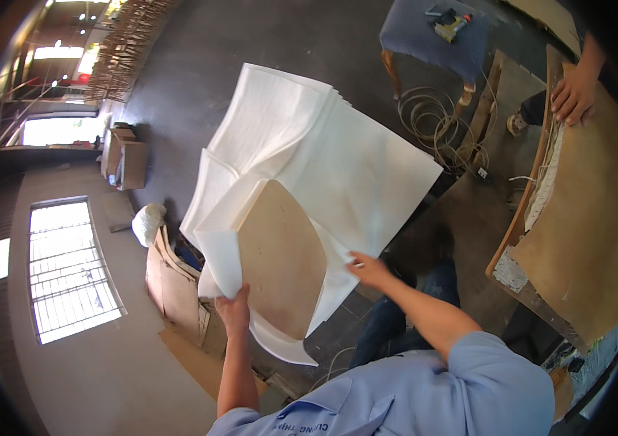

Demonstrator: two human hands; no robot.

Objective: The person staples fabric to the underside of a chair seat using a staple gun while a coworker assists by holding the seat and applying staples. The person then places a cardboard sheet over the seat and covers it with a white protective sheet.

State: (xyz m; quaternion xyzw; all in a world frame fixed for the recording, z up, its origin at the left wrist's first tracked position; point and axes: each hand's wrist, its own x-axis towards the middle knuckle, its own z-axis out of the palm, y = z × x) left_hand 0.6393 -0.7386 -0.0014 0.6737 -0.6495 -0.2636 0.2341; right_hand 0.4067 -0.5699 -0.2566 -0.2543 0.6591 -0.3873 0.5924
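Observation:
A curved plywood panel [280,254], tan and shield-shaped, lies in front of me with white foam sheet [220,254] folded up along its left edge and hanging below it. My left hand [233,311] grips the foam at the panel's lower left. Beyond the panel's right edge, my right hand [371,270] is closed, its fingertips beside the edge of the white sheeting; a small pale spot shows at the fingers, and what they hold is unclear. Beneath and beyond spreads a stack of large white sheets [367,174], its left part folded over.
A blue padded seat [425,36] with a yellow tool [453,27] on it stands at the far right. Coiled hose [432,120] lies near it. Another person's hand [575,94] rests on a large tan-covered frame [585,218]. Curved wooden pieces [171,283] stand at left.

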